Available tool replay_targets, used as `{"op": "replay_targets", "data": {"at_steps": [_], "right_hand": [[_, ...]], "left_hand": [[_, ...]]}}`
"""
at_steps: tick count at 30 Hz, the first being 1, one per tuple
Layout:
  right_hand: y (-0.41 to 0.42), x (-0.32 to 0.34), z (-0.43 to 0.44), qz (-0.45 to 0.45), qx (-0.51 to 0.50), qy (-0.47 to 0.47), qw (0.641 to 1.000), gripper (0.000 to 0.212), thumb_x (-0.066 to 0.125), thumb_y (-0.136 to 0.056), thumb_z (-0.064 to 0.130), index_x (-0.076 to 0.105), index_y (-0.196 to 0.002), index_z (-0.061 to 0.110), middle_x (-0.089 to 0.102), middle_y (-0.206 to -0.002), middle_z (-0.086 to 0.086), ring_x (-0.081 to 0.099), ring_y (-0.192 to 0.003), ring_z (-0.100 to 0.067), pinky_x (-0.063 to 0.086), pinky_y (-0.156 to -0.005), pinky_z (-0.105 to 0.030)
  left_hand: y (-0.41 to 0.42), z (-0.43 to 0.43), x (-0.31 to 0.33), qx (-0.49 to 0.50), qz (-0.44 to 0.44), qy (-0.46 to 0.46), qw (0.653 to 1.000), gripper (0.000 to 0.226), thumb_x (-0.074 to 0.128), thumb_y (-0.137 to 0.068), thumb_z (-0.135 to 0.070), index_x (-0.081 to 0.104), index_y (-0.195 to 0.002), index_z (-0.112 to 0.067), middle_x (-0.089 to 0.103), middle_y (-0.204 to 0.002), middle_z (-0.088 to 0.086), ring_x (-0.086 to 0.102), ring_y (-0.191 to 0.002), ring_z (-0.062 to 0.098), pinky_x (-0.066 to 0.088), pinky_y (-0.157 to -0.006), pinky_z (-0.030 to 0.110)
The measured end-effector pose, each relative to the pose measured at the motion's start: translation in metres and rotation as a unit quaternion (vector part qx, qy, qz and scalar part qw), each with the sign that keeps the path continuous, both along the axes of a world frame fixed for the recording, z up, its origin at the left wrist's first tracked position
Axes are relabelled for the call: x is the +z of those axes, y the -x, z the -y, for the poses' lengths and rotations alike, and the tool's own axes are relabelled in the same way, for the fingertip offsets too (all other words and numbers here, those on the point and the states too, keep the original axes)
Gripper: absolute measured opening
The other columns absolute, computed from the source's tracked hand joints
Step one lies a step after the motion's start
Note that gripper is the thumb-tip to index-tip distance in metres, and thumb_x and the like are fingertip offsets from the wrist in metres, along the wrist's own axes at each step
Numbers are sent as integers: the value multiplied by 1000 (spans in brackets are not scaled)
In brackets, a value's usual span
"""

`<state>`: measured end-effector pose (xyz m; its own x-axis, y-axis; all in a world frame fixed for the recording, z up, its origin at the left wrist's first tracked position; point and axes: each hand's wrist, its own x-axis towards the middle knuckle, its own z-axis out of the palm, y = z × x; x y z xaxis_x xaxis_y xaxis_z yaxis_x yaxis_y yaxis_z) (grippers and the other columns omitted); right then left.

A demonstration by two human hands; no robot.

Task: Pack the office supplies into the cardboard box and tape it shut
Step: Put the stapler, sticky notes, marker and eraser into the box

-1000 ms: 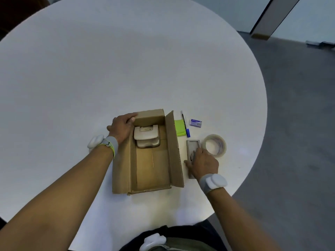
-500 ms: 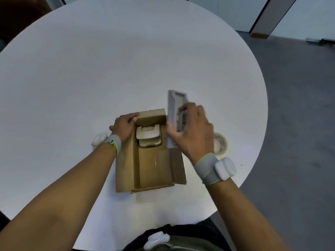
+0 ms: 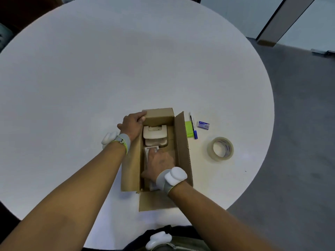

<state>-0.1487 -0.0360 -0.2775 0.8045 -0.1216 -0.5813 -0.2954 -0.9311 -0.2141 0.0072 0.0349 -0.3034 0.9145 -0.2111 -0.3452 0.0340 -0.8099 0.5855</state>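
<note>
Both forearms are bare, with no sleeves, and each wrist behind the fingers carries a grey band (image 3: 125,140) holding a rounded white pod (image 3: 175,175), the left band edged by a thin yellow-green cord (image 3: 126,148), while a similar white pod (image 3: 158,240) sits on dark clothing at the waist.

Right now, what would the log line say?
right hand: pressing grey item into cardboard box | left hand: gripping box rim | outside: tape roll, pen, green pad
</note>
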Motion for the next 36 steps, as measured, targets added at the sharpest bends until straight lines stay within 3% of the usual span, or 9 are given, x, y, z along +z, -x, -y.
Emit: {"op": "replay_targets", "data": {"at_steps": [6,9,14,23,25,29,31,33,36], "right_hand": [[-18,-31,-13,-16,-29,-9,999,40,67,-86,35,63,-114,6,66,-112,-15,65,-101,-30,51,-82,-35],[-18,-32,-13,-52,-9,-28,998,46,62,-92,36,56,-125,4,56,-125,-19,58,-113,-34,48,-91,-38],[-20,-39,-6,-59,23,-51,997,37,54,-96,11,54,-132,2,39,-143,-23,54,-120,-39,46,-97,-41],[-33,-37,11,-44,124,-36,991,28,57,-91,2,68,-116,1,65,-118,-19,66,-106,-34,54,-81,-37],[-34,-33,13,-44,143,-24,988,27,58,-91,3,68,-116,2,67,-116,-17,68,-103,-32,54,-77,-35],[-27,4,25,-27,139,-45,989,43,75,-82,31,65,-119,12,68,-111,-10,67,-99,-28,53,-74,-30],[-19,32,43,44,82,-69,993,36,71,-81,42,66,-112,23,70,-103,-3,68,-95,-24,57,-79,-33],[-18,56,74,145,-42,-100,984,24,61,-84,48,66,-97,29,72,-90,2,67,-86,-21,57,-75,-33],[-28,49,138,263,-246,-66,931,24,53,-83,52,62,-84,30,72,-78,2,67,-79,-23,54,-70,-31]], "left_hand": [[-1,1,0,-4,7,-9,1000,35,45,-100,-31,60,-131,-38,59,-142,-1,44,-135,31,27,-100,49],[-3,2,-1,-12,12,-14,1000,35,46,-100,-30,61,-131,-38,59,-142,-1,44,-135,31,28,-99,47],[-2,2,-2,-6,13,-12,1000,35,46,-101,-29,61,-131,-37,59,-142,-1,44,-134,31,29,-98,48],[0,2,0,-10,20,-29,999,35,45,-101,-29,60,-132,-38,60,-140,1,43,-134,33,28,-97,49],[0,3,1,-13,21,-33,999,36,45,-101,-29,60,-133,-37,60,-141,1,43,-134,33,28,-98,49],[-1,4,1,-14,23,-39,999,35,45,-101,-29,59,-133,-37,59,-141,1,43,-134,34,28,-97,48],[0,5,1,-7,20,-36,999,35,45,-101,-30,60,-132,-38,59,-141,1,42,-135,33,27,-97,48],[1,6,1,-7,15,-37,999,35,45,-101,-30,60,-132,-38,59,-141,0,42,-135,33,27,-97,48],[1,5,2,-8,18,-39,999,35,45,-101,-30,60,-132,-37,59,-142,-1,42,-135,33,27,-97,47]]}}
